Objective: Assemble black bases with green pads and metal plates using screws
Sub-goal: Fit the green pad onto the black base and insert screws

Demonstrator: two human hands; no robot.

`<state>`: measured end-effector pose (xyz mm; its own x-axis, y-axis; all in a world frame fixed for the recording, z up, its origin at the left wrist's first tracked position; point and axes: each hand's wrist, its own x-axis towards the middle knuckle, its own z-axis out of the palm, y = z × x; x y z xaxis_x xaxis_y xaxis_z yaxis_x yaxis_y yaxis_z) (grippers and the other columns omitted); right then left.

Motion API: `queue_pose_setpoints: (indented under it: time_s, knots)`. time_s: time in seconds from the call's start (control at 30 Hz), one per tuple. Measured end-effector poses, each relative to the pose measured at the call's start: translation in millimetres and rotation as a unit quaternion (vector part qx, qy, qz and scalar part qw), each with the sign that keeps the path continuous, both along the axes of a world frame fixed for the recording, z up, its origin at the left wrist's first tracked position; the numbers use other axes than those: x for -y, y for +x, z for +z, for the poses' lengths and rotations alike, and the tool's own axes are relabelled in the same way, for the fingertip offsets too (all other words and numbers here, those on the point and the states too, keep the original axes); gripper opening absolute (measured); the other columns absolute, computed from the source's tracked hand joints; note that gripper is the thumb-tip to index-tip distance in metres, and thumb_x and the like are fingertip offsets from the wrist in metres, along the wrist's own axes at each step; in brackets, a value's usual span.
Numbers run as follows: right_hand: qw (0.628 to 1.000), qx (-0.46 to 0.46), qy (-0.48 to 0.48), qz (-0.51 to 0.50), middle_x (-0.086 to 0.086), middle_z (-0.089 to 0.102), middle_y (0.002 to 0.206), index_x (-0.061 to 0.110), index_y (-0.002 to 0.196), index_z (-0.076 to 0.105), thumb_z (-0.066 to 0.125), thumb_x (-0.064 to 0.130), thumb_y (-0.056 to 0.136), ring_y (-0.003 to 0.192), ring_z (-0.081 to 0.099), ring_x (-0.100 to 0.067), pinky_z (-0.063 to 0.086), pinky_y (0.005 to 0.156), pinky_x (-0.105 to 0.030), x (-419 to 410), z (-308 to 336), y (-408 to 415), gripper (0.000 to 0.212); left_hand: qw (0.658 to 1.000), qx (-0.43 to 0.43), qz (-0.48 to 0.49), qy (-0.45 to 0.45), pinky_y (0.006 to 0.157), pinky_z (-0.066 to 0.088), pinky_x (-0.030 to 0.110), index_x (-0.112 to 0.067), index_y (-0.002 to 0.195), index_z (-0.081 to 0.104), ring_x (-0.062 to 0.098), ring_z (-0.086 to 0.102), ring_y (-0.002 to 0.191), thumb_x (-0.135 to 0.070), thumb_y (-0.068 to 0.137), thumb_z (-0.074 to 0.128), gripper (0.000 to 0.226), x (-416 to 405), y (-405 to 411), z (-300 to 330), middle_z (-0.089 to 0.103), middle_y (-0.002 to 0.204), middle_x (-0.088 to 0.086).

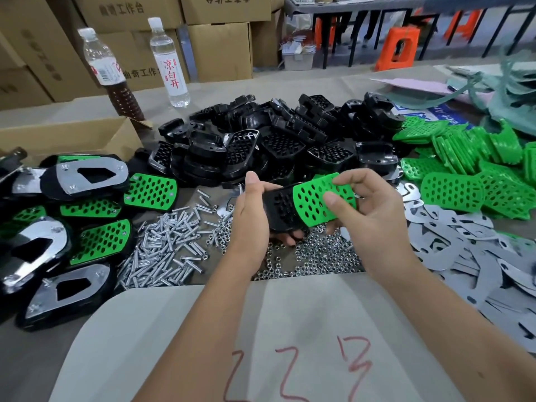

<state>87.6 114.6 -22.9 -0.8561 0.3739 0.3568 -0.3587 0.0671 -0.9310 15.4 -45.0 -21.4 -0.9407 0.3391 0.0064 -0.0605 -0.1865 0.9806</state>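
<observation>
Pale paper sheet marked with red numerals [261, 329] lies nearest. Above it, left hand [251, 210] grips a studded black plastic base [282, 208]; right hand [362, 204] pinches a perforated green plastic pad [316, 198] half-seated on it. Finished units [72, 224] lie stacked left. Loose steel screws [168, 242], grey metal plates [464, 256] and many bases [275, 134] remain, so most work appears outstanding.

A black base [282, 208] with a studded face is held above the nuts [313, 256], tilted, a perforated green pad [319, 198] partly over its right half. Loose screws [168, 242] lie left of it, metal plates [464, 256] right, more bases [275, 140] behind.
</observation>
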Motion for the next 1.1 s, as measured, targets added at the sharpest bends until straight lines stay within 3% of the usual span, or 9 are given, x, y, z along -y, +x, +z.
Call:
queue_pose_setpoints:
  time_s: [0.13,0.33,0.43,0.53,0.77,0.87,1.0,1.1]
  knots:
    - [1.0,-0.005,0.021,-0.019,-0.008,0.075,0.099,0.016,0.112,0.058,0.076,0.003,0.092,0.072,0.076,-0.029,0.062,0.052,-0.043,8.5,0.2,0.2,0.03,0.999,-0.023,-0.015,-0.022,0.04,0.05,0.03,-0.004,0.108,0.06,0.034,0.068,0.052,-0.072,0.098,0.023,0.078,-1.2,3.6,0.4,0.074,0.076,0.021]
    - [0.995,0.046,0.069,-0.053,0.001,0.077,0.094,0.02,0.118,0.061,0.081,0.009,0.089,0.048,0.067,-0.025,0.052,0.044,-0.027,11.7,-2.1,-3.2,0.036,0.998,-0.039,-0.012,-0.042,0.04,0.05,0.03,-0.005,0.108,0.061,0.03,0.067,0.052,-0.065,0.106,0.019,0.073,-0.9,8.0,2.9,0.074,0.075,0.02]
    - [0.993,0.047,0.092,-0.064,0.005,0.077,0.091,0.025,0.115,0.062,0.084,0.015,0.087,0.056,0.071,-0.019,0.053,0.047,-0.026,14.6,-2.9,-2.9,0.036,0.998,-0.043,-0.005,-0.048,0.04,0.05,0.029,-0.004,0.108,0.06,0.031,0.068,0.053,-0.065,0.106,0.02,0.073,-1.0,8.9,4.0,0.075,0.077,0.02]
    - [0.986,0.047,0.125,-0.095,0.009,0.076,0.089,0.033,0.11,0.062,0.084,0.025,0.084,0.079,0.076,-0.013,0.062,0.061,-0.037,16.4,-4.7,-3.0,0.036,0.999,-0.029,0.017,-0.041,0.038,0.048,0.028,-0.003,0.108,0.059,0.034,0.069,0.052,-0.061,0.108,0.02,0.07,-1.4,6.9,3.2,0.074,0.074,0.019]
    - [0.989,0.071,0.115,-0.063,0.001,0.077,0.092,0.027,0.115,0.063,0.084,0.025,0.083,0.085,0.076,-0.016,0.064,0.072,-0.049,11.5,-4.2,-5.4,0.038,0.996,-0.062,0.01,-0.071,0.037,0.05,0.029,-0.01,0.101,0.064,0.036,0.07,0.053,-0.066,0.104,0.021,0.071,-1.3,7.2,0.1,0.073,0.07,0.017]
    - [0.989,0.071,0.115,-0.057,0.001,0.077,0.092,0.029,0.113,0.062,0.081,0.033,0.08,0.084,0.076,-0.016,0.063,0.067,-0.043,12.0,-5.1,-5.5,0.038,0.997,-0.056,0.013,-0.06,0.037,0.049,0.029,-0.008,0.104,0.063,0.038,0.07,0.053,-0.073,0.099,0.023,0.077,-1.6,7.1,0.7,0.073,0.071,0.018]
    - [0.994,0.056,0.043,-0.078,-0.005,0.077,0.096,0.029,0.113,0.062,0.078,0.032,0.081,0.078,0.071,-0.027,0.051,0.064,-0.035,7.4,-8.0,-6.6,0.037,0.998,-0.048,0.032,-0.034,0.036,0.047,0.027,-0.003,0.106,0.061,0.039,0.069,0.051,-0.076,0.092,0.024,0.084,-1.7,3.3,-0.2,0.074,0.074,0.02]
    - [0.996,0.035,-0.011,-0.087,-0.008,0.077,0.099,0.025,0.116,0.064,0.078,0.028,0.082,0.075,0.068,-0.021,0.05,0.063,-0.03,6.6,-6.1,-4.7,0.037,0.998,-0.048,0.027,-0.015,0.037,0.048,0.028,-0.004,0.106,0.061,0.039,0.07,0.052,-0.078,0.093,0.024,0.083,-1.0,2.4,-1.5,0.075,0.076,0.021]
